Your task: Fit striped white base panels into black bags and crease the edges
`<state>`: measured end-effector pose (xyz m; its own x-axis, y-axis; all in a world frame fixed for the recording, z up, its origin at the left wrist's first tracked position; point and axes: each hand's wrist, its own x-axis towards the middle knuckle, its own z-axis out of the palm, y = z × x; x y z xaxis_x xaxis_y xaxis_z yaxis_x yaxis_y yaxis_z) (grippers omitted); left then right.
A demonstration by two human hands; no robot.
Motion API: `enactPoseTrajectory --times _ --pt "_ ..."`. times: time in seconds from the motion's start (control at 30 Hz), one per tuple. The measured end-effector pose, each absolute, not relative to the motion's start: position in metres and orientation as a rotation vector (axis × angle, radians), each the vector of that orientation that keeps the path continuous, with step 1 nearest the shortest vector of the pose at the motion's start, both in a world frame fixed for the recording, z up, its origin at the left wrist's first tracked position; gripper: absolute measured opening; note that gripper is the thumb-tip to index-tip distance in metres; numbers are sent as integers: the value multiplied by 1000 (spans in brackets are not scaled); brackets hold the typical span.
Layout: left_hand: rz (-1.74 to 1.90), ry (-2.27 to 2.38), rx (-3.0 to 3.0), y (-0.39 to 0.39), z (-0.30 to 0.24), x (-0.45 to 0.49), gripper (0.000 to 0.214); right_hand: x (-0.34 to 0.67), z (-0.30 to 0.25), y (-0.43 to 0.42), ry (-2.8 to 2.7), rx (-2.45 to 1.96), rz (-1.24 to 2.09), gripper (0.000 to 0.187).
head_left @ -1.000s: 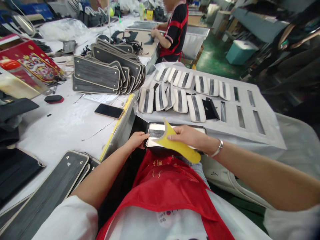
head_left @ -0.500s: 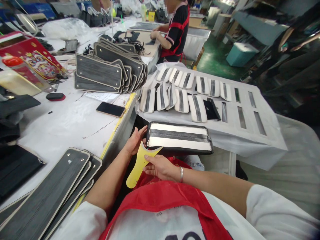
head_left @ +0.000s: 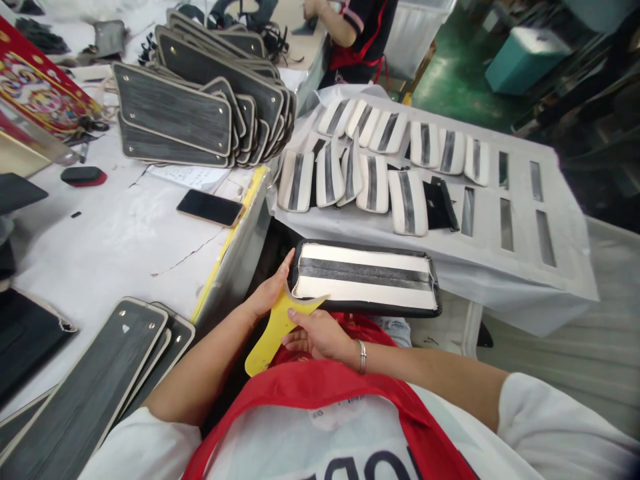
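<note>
A long black-edged panel (head_left: 367, 272) with two white strips along a dark middle band lies in front of me, just above my lap. My left hand (head_left: 270, 291) is closed on its left end, the fingers partly hidden behind the edge. In my right hand (head_left: 319, 335) is a yellow plastic scraper (head_left: 271, 337) with a curved, two-pointed end, pinched under the thumb. Its curved end rests against the panel's lower left corner, close to my left hand.
Dark rectangular panels (head_left: 170, 110) are piled on the left table, with more (head_left: 120, 373) nearer me. A phone (head_left: 210, 208) lies by its yellow-taped edge. White-striped pieces (head_left: 409, 203) cover part of a white-sheeted table (head_left: 570, 220). A co-worker's arm (head_left: 337, 23) shows at the back.
My view has tilted down and come closer to the work. My left fingers lie straighter along the panel's end; the scraper stays at the same corner, turned slightly.
</note>
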<state>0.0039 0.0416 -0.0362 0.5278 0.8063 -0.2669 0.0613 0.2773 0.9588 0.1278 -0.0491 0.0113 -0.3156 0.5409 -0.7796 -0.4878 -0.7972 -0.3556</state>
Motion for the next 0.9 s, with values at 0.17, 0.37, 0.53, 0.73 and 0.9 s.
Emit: enactPoseTrajectory --times 0.17,0.37,0.53,0.73,0.9 --pt "556 976 1279 41 -27 9 65 136 8 -46 -22 -1241 2202 15" --pt "532 1028 1341 42 -21 18 66 148 10 -42 -44 -1280 2304 21" --pt "506 1100 1393 41 -20 23 65 154 7 -38 -1 -1294 2345 23" --pt "582 1108 1294 40 -19 32 61 158 -3 -41 -25 -1162 2275 24" --pt "617 1096 1206 41 -21 38 61 159 -13 -44 -40 -1191 2255 41"
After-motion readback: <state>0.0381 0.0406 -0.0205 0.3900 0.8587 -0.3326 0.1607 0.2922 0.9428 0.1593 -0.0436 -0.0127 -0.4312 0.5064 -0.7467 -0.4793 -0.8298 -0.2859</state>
